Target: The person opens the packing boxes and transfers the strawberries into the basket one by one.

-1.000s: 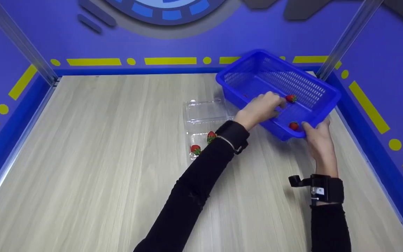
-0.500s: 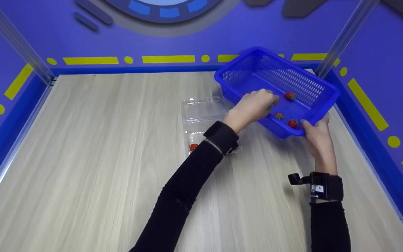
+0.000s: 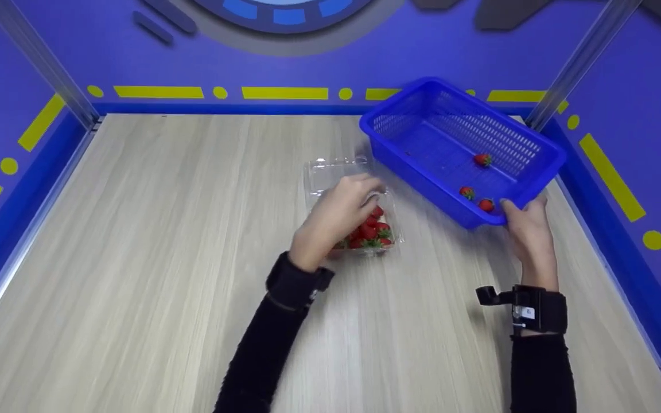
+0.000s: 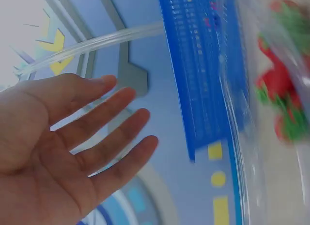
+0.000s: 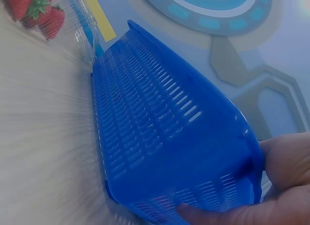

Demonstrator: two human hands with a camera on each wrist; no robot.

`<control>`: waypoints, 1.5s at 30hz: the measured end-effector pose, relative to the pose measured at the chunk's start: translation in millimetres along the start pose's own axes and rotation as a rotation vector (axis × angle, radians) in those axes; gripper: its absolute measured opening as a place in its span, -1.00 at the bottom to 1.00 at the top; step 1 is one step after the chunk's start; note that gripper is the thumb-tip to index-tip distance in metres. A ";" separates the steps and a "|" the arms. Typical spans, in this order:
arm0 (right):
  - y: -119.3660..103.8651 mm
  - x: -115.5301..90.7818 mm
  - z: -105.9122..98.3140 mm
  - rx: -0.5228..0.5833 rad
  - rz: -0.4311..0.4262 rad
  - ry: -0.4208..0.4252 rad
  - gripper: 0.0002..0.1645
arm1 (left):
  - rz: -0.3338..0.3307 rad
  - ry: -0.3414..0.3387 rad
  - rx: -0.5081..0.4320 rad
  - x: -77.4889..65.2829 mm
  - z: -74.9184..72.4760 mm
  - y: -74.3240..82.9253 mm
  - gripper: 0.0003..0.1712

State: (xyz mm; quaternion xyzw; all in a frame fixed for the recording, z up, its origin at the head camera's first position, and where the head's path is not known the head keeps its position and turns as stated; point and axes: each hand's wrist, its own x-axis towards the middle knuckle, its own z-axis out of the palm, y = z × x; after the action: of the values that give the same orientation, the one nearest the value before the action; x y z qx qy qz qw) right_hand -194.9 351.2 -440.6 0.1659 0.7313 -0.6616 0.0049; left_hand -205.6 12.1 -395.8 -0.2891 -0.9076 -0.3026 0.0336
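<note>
My left hand [image 3: 336, 209] is over a clear plastic clamshell box [image 3: 322, 170] that lies with its lid raised open. Its fingers are loosely extended, and the left wrist view shows nothing in the palm [image 4: 43, 172]. Several red strawberries [image 3: 369, 230] with green leaves are heaped in the box, partly hidden by this hand. My right hand [image 3: 528, 235] grips the near right corner of a blue slotted basket [image 3: 422, 172], thumb over the rim and fingers outside. Three strawberries are seen inside it: one mid-floor [image 3: 482, 159], two close to the thumb.
The wooden tabletop [image 3: 193, 241] extends left and in front of the box. Blue panels with yellow marks [image 3: 284, 93] enclose the back and sides, joined by metal corner posts [image 3: 583, 57]. The basket stands at the back right, near the back and right panels.
My left hand has moved from inside the basket leftward and back to above the clamshell, bringing the heaped strawberries into sight. The right hand keeps its hold on the basket, which stays about in place.
</note>
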 end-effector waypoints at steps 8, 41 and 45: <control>-5.5 -1.0 -3.3 -0.028 0.010 0.006 -0.06 | -0.082 -0.072 0.109 -40.1 -2.2 -27.6 -0.79; 0.9 0.5 -1.0 -0.052 0.028 0.033 -0.09 | -0.167 -0.207 0.179 -26.0 47.4 -46.0 -0.89; 0.8 0.3 0.6 -0.029 0.007 0.019 -0.08 | -0.167 -0.194 0.203 -28.5 48.6 -45.0 -0.92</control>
State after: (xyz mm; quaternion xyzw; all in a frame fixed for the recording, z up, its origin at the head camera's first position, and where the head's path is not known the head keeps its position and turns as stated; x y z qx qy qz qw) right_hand -195.1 350.7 -441.5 0.1749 0.7400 -0.6495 0.0027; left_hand -200.8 -3.9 -465.9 -0.2357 -0.9533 -0.1820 -0.0503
